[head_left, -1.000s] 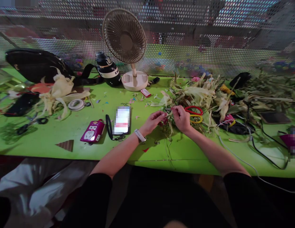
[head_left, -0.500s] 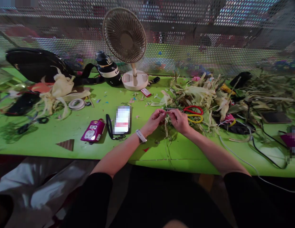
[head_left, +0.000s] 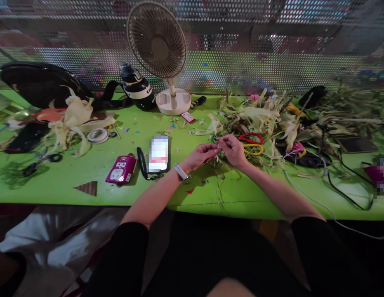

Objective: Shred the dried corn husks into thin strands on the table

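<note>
My left hand (head_left: 201, 156), with a pale watch band at the wrist, has its fingers pinched together. Close beside it, my right hand (head_left: 232, 151) is closed too, and the fingertips of both meet over the green table. What lies between them is too small to make out. Scissors with one red and one yellow handle (head_left: 253, 149) lie just right of my right hand. Behind both hands spreads a heap of pale dried husks (head_left: 256, 115). Thin green stalks and scraps lie beneath my fingers.
A fan (head_left: 173, 102) and a black bottle (head_left: 139, 93) stand at the back. Left of my hands are a lit phone (head_left: 159, 154), a purple socket block (head_left: 121, 170) and a tape roll (head_left: 98, 135). A white cable (head_left: 306, 200) crosses the right side. A person's pale trousers show lower left.
My left fingers have moved slightly right and lower, and my right hand has turned with its fingers raised. The whole view has shifted a little.
</note>
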Demonstrator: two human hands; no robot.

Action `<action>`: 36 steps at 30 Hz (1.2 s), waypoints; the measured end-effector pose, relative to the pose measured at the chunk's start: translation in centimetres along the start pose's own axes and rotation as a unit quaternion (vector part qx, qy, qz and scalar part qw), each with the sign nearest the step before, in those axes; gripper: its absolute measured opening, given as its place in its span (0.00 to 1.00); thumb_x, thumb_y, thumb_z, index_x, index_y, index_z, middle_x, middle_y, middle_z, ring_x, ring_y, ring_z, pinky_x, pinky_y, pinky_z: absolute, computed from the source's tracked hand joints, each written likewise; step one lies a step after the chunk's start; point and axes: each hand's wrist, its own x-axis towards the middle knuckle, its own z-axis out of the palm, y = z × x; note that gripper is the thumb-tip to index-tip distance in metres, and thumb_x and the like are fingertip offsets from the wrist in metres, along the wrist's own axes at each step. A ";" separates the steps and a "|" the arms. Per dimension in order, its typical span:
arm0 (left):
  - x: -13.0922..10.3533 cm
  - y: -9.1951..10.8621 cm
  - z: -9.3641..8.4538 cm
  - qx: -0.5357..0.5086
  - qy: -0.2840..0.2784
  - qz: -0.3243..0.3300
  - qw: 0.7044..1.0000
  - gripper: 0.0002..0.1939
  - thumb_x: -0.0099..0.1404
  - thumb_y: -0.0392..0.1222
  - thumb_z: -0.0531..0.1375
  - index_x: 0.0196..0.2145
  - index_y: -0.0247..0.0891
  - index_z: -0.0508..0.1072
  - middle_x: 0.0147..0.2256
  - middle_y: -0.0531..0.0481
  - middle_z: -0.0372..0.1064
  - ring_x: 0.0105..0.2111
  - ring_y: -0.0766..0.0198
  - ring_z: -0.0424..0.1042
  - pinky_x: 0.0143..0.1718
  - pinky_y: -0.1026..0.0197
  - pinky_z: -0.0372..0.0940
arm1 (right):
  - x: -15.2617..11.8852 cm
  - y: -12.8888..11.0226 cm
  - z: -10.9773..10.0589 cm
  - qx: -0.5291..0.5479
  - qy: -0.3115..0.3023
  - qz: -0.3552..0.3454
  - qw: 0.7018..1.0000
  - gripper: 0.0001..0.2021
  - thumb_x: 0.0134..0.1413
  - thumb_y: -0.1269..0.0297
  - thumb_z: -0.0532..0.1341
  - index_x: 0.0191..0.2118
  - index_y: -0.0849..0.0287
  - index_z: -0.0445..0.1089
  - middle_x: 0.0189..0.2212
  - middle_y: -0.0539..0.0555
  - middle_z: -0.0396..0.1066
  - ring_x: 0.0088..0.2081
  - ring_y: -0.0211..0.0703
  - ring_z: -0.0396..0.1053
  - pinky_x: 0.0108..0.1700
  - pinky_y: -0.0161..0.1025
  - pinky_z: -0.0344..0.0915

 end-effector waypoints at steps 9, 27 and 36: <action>0.3 0.2 0.5 -0.036 0.201 0.117 0.972 0.18 0.51 0.50 0.70 0.30 0.37 0.69 0.19 0.60 0.60 0.16 0.77 0.55 0.17 0.69 0.47 | 0.3 -0.9 -1.3 -0.155 0.052 -0.114 0.980 0.17 0.65 0.50 0.50 0.29 0.56 0.61 0.24 0.51 0.64 0.26 0.38 0.61 0.30 0.37 0.57; 0.4 0.1 0.5 -0.105 0.137 0.119 0.978 0.21 0.47 0.49 0.73 0.29 0.38 0.67 0.21 0.61 0.62 0.16 0.78 0.55 0.17 0.70 0.49 | 0.1 -1.1 -0.7 0.044 -0.063 0.070 0.995 0.18 0.61 0.48 0.53 0.28 0.55 0.62 0.16 0.45 0.60 0.16 0.34 0.57 0.19 0.33 0.55; 0.1 -0.7 0.6 -0.070 0.107 0.084 0.988 0.19 0.51 0.50 0.71 0.33 0.38 0.70 0.18 0.62 0.58 0.16 0.77 0.54 0.19 0.69 0.57 | 0.3 -1.7 0.9 0.182 -0.038 0.146 0.972 0.22 0.52 0.38 0.59 0.30 0.53 0.58 0.13 0.39 0.51 0.12 0.30 0.48 0.12 0.31 0.48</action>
